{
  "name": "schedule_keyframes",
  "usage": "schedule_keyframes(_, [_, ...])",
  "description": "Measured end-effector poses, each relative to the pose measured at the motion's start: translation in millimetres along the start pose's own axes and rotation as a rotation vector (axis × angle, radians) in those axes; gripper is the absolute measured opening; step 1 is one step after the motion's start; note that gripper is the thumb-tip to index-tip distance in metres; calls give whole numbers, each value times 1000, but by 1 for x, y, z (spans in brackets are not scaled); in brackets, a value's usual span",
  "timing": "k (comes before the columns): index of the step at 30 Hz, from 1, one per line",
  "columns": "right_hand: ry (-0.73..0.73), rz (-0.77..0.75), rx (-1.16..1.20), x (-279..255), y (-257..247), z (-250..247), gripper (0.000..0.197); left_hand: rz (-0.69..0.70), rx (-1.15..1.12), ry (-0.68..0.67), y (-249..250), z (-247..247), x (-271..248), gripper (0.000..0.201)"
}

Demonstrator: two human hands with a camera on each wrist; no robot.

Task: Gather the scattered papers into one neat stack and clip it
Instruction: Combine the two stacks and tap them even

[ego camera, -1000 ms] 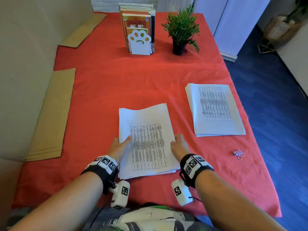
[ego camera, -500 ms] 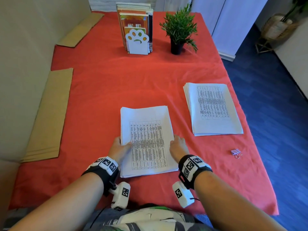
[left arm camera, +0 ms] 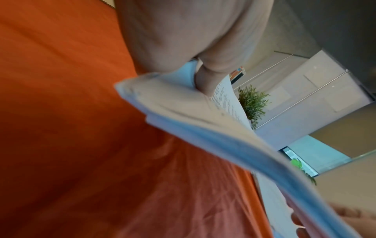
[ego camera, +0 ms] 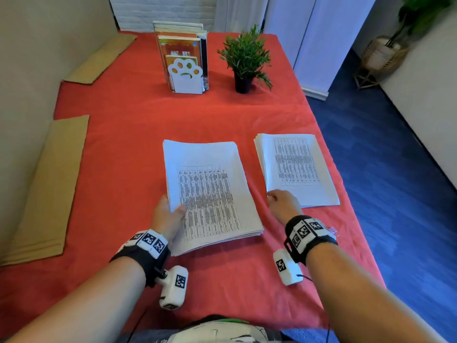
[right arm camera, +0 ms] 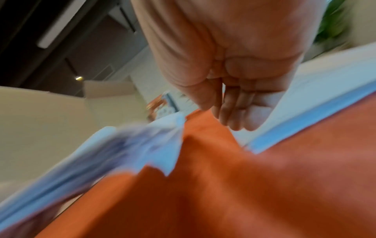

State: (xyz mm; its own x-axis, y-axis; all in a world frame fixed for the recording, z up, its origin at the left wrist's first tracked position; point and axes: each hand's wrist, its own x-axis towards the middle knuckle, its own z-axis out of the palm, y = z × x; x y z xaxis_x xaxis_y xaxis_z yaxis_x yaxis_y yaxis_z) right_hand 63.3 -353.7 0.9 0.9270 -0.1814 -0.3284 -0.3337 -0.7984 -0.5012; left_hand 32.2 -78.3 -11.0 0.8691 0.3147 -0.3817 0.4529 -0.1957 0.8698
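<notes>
On the red tablecloth [ego camera: 138, 134], head view: two paper piles lie side by side, apart. My left hand [ego camera: 168, 216] grips the near left edge of the left stack [ego camera: 210, 191], thumb on top of the printed sheet; its near edges are uneven. My right hand [ego camera: 284, 203] sits at the near left corner of the right stack [ego camera: 296, 167], fingers curled under; I cannot tell from this view whether they pinch paper. The binder clip [ego camera: 332, 230] shows only as a sliver behind my right wristband, near the table's right edge. Judgement: gathering is half done; the piles are not yet merged and clipping has not begun.

Left wrist view: my thumb [left arm camera: 205, 80] clamps the left stack [left arm camera: 203, 128], whose near edge is raised off the cloth.

Right wrist view: blurred. My fingers [right arm camera: 240, 112] are curled at the corner of the right stack [right arm camera: 317, 90], apparently holding nothing.

Next move, as I judge it: grasp the right stack, bring it onto the left one, square the edges, then fetch the clip.
</notes>
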Motion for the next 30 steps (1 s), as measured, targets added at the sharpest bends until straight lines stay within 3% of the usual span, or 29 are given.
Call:
schedule_keyframes(3, [117, 106, 36, 30, 37, -40, 31, -10, -19, -30, 7, 16, 7, 24])
schedule_keyframes(7, [166, 283, -13, 61, 90, -77, 44, -60, -2, -71, 5, 42, 7, 23])
schedule_keyframes(13, [66, 423, -86, 87, 125, -91, 49, -199, 142, -103, -15, 52, 12, 28])
schedule_keyframes(18, [-37, 438, 23, 101, 123, -91, 44, -234, 82, -83, -18, 57, 14, 37])
schedule_keyframes(22, [-84, 452, 121, 105, 111, -90, 45, -258, 52, -35, -18, 59, 16, 26])
schedule_keyframes(30, [135, 206, 300, 88, 65, -102, 31, -209, 154, 118, -21, 36, 13, 29])
